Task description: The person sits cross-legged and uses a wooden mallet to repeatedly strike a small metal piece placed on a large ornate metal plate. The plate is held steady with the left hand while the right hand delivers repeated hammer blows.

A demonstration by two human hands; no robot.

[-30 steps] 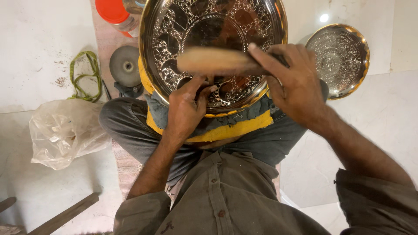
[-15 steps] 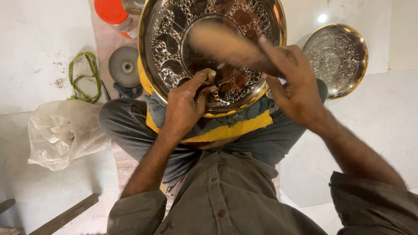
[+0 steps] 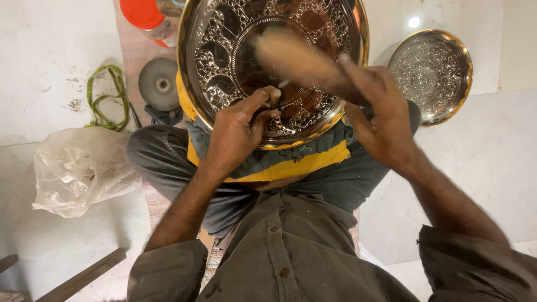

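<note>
A large round embossed metal plate [image 3: 224, 50] with a gold rim rests tilted on a yellow-edged pad [image 3: 296, 165] over my lap. My left hand [image 3: 238, 131] pinches a small thin tool [image 3: 274, 100] against the plate's lower part. My right hand [image 3: 380, 114] grips a wooden mallet [image 3: 293, 56], blurred with motion, its head raised over the plate's centre.
A second, smaller embossed plate [image 3: 430, 75] lies on the pale floor at right. At left are a crumpled plastic bag [image 3: 78, 170], a green cord [image 3: 106, 95], a grey disc-shaped tool [image 3: 159, 84] and an orange-lidded jar [image 3: 146, 15]. A wooden stick [image 3: 84, 277] lies lower left.
The mallet has swung from lying across the plate to tilted up toward the top left. My left hand stays on the small tool.
</note>
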